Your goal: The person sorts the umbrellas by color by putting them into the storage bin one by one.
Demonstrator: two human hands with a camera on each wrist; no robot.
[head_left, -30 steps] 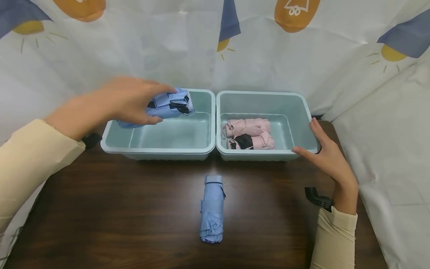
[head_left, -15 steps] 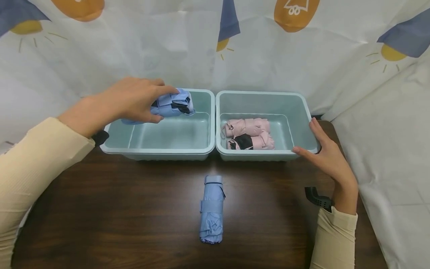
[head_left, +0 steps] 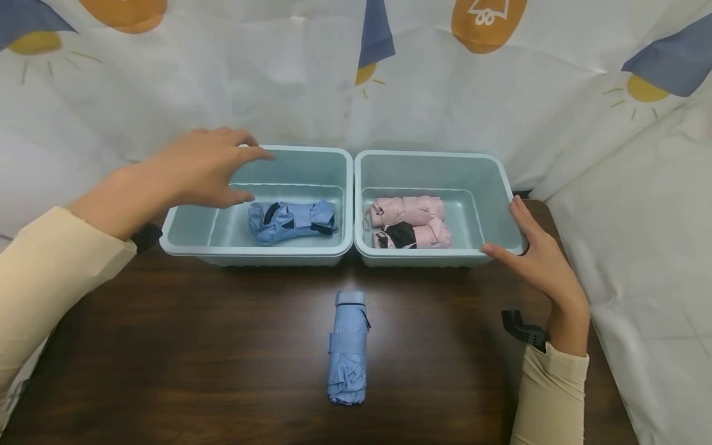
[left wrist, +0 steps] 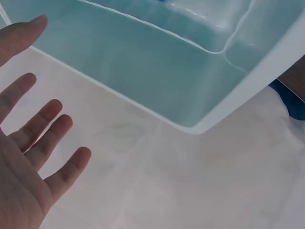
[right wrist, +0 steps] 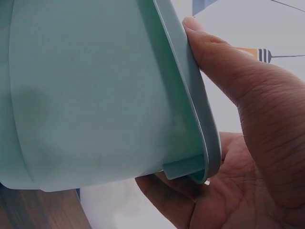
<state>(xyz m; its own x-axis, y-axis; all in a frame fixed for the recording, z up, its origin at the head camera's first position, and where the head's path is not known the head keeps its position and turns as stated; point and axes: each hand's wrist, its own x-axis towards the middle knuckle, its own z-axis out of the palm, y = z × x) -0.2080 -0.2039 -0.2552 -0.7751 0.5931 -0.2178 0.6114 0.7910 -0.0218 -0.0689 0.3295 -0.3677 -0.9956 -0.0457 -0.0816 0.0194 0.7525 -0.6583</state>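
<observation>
A blue folded umbrella (head_left: 292, 220) with black patches lies in the left plastic bin (head_left: 261, 251). Above that bin's left end hovers my left hand (head_left: 203, 170), fingers spread and holding nothing; the left wrist view shows the bare palm and fingers (left wrist: 45, 126) beside the bin wall. My right hand (head_left: 547, 266) grips the front right corner of the right plastic bin (head_left: 423, 253), thumb at the front rim, fingers along the side. Inside this bin are two pink folded umbrellas, one at the back (head_left: 408, 210) and one in front (head_left: 423, 236).
Another blue folded umbrella (head_left: 347, 349) lies lengthwise on the dark wooden table (head_left: 222, 346), in front of the gap between the bins. A white patterned curtain (head_left: 295, 80) hangs right behind the bins and continues down the right side.
My left hand has let go of the blue umbrella, which now lies on the left bin's floor. The hand has drawn slightly left. My right hand keeps its place on the right bin.
</observation>
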